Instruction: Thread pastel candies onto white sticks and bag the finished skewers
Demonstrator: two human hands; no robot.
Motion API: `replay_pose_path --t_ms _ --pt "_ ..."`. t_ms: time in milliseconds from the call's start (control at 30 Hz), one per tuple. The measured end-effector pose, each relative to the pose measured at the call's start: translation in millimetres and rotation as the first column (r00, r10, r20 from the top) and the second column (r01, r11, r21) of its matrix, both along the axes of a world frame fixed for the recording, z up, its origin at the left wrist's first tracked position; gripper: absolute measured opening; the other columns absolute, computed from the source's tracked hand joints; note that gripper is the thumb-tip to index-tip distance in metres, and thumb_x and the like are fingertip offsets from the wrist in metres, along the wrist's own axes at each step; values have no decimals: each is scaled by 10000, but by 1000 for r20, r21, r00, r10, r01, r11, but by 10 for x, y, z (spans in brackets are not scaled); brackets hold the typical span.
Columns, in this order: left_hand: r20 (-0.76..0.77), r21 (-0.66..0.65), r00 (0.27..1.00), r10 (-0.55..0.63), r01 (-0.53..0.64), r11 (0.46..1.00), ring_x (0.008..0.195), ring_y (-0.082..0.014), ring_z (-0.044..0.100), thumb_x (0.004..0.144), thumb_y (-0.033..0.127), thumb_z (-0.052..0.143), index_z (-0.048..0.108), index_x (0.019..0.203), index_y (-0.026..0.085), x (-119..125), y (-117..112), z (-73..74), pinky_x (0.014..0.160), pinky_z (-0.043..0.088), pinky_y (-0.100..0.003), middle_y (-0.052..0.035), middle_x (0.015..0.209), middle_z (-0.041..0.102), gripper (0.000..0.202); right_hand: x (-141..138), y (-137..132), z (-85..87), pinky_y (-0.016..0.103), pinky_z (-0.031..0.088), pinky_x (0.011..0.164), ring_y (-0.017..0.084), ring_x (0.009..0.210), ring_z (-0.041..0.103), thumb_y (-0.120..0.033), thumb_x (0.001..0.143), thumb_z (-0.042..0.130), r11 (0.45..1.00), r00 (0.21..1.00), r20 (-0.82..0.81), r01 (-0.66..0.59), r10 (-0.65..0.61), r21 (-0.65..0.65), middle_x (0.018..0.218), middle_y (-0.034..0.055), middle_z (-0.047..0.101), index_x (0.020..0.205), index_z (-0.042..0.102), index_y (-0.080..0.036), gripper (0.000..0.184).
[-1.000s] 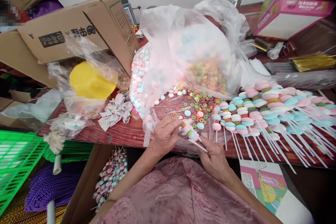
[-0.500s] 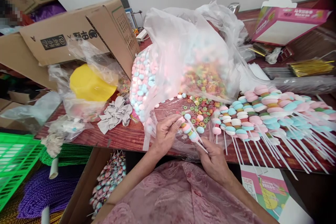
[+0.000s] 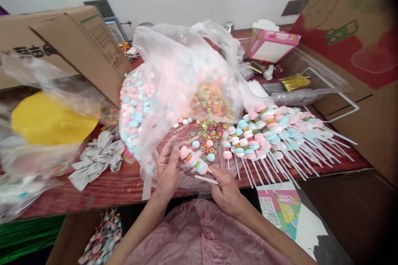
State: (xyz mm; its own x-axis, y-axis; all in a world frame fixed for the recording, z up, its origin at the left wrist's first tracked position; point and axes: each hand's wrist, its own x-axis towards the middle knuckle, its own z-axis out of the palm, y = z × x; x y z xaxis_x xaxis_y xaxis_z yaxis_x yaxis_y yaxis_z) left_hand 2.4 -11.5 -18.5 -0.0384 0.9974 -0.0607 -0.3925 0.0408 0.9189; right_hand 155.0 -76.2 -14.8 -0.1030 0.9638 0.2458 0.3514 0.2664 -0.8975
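The right hand (image 3: 227, 190) grips the lower end of a candy skewer (image 3: 195, 162), which slants between the 2 hands. The left hand (image 3: 168, 172) curls loosely beside its pink top; blur hides whether it holds anything. Beyond lie ring candies (image 3: 203, 134), then a plastic bag (image 3: 174, 56).

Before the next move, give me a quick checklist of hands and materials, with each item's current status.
1. Right hand gripping a white stick: ok.
2. Pieces lined up on the loaded stick: ok, pink, blue and other colors in one row.
3. Left hand touching the end pink piece: cannot tell; the thumb is right beside it.
4. Loose rings close by: ok, scattered just beyond the hands.
5. Skewer pile clear of the right hand: cannot tell; the nearest stick ends very close.
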Motion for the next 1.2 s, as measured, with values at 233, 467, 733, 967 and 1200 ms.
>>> replay_pose_path --t_ms 233,467,733,967,1200 --pt "170 -87 959 -227 244 966 704 -190 696 776 470 751 708 916 174 109 -1 207 673 585 -332 -40 758 729 330 63 -31 1 214 395 564 126 564 504 -98 863 401 999 998 52 43 -43 6 635 -12 556 771 568 -189 211" --pt "298 -76 934 -194 226 971 595 -124 595 834 463 680 532 732 189 415 -142 315 635 549 -277 27 635 583 328 53 -62 -127 231 411 572 140 581 512 -131 861 429 998 999 0 48 -48 41 650 0 558 773 585 -182 187" --pt "447 -240 890 -91 218 946 466 -91 453 851 604 601 422 699 201 448 -14 250 511 470 -230 59 536 443 467 83 -88 -174 223 389 540 122 549 480 -225 955 449 996 999 -50 -3 -2 -93 615 -30 512 813 624 -177 230" --pt "425 -251 905 11 106 962 446 -88 448 848 575 623 422 697 200 341 54 243 469 430 -204 51 532 475 451 100 -148 -167 224 392 513 121 522 475 -226 962 435 997 1000 -5 -12 11 -73 595 -26 528 847 650 -180 248" --pt "427 -173 883 -195 291 941 573 -118 567 810 586 666 561 904 221 473 9 169 568 528 -258 21 681 598 392 161 -232 -131 217 378 469 109 460 456 -246 979 440 990 988 67 136 -139 36 536 -38 505 823 659 -180 277"
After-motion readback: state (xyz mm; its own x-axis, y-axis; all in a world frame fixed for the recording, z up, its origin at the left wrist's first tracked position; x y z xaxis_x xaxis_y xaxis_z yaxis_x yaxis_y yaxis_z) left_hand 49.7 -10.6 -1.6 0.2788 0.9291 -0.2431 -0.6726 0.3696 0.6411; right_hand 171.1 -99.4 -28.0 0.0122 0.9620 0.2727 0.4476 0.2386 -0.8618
